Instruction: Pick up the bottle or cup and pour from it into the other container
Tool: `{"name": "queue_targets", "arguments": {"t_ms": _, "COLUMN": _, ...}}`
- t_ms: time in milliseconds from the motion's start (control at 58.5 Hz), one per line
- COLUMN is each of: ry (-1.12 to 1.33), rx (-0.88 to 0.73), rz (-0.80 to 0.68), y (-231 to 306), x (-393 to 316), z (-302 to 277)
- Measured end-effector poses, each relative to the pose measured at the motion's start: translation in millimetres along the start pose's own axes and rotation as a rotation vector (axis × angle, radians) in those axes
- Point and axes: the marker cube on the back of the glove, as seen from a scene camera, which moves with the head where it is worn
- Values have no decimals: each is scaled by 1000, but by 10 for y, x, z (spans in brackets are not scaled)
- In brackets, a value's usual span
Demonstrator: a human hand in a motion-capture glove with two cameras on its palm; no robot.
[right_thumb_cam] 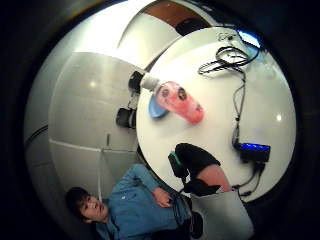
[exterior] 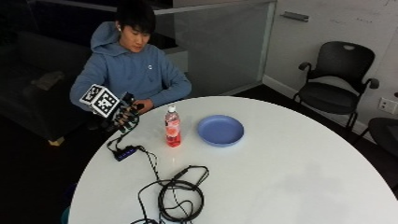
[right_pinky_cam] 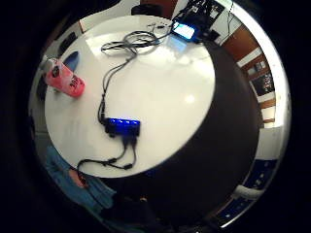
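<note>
White and glossy, the round table [exterior: 280, 177] carries a clear plastic bottle [exterior: 173, 127] of pink drink, upright with its long axis vertical, just beside a shallow blue bowl [exterior: 220, 130]. My gloved right hand [exterior: 124, 116] hangs above the table's near edge, apart from the bottle, which lies across from my palm with the bowl beyond. I hold nothing; whether my fingers are spread, I cannot tell.
</note>
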Motion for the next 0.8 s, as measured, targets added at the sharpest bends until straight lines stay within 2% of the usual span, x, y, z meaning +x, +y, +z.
{"name": "queue_targets", "arguments": {"t_ms": 376, "ry": -395, "rx": 75, "rz": -40, "y": -329, "x": -268, "z": 673}}
{"name": "queue_targets", "arguments": {"t_ms": 804, "ry": -670, "rx": 138, "rz": -48, "y": -679, "x": -533, "z": 1217}}
